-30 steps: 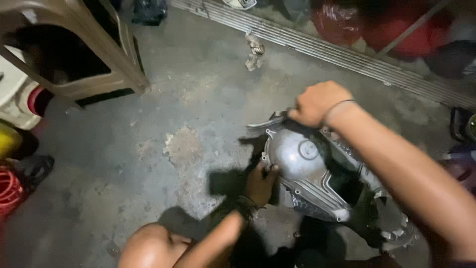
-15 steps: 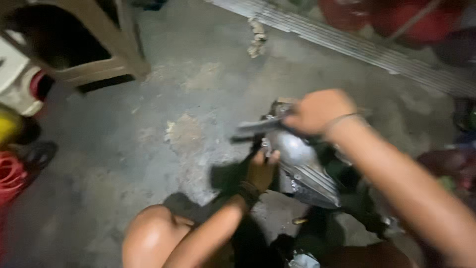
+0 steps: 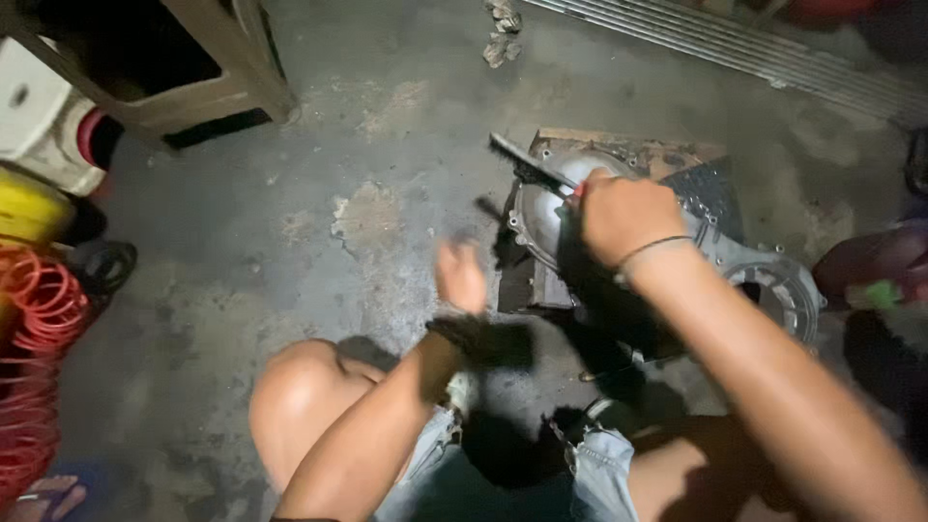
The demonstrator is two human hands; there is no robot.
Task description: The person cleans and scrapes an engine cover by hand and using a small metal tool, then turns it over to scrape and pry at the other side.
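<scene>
The right hand (image 3: pixel 626 215) is clenched round a dark, narrow brush-like tool (image 3: pixel 527 162), its far end over the rounded grey cast-metal engine cover (image 3: pixel 546 217) lying on the concrete floor (image 3: pixel 290 242), right of centre. This looks like scrubbing the cover; the next stroke needs the casting steadied. The left hand (image 3: pixel 460 277) hangs blurred just left of it, touching nothing, grip unclear. One tool, one cover, one flat ring-shaped metal plate (image 3: pixel 778 285) beside it, one red coiled hose (image 3: pixel 39 319) far left.
</scene>
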